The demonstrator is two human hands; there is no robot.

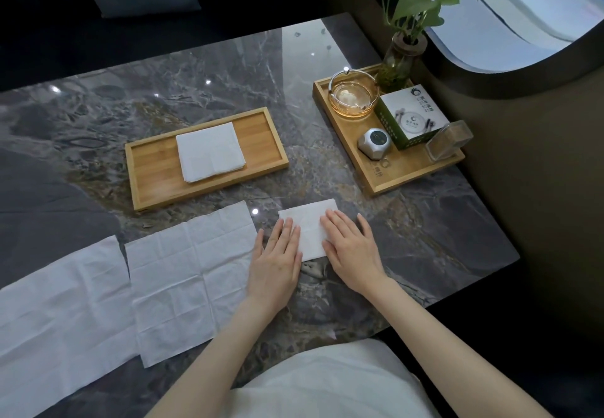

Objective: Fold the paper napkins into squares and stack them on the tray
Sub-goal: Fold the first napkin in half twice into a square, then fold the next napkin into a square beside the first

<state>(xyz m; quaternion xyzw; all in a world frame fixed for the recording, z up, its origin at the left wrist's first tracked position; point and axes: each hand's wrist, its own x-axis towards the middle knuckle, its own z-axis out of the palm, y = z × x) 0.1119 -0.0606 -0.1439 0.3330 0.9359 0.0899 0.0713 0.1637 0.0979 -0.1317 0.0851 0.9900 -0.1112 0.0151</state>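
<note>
Both palms flat, fingers spread, left hand (277, 255) and right hand (351, 247) pressing a folded napkin (310, 225) on the marble table (196, 80), two unfolded napkins (183, 283) left of it, wooden tray (261, 143) beyond holding a stack of folded squares (210, 152).

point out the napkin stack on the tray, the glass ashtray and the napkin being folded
napkin stack (210, 152): head view, centre of top sheet
glass ashtray (353, 95): head view, middle of the bowl
napkin being folded (310, 221): head view, bare patch between the hands
</note>
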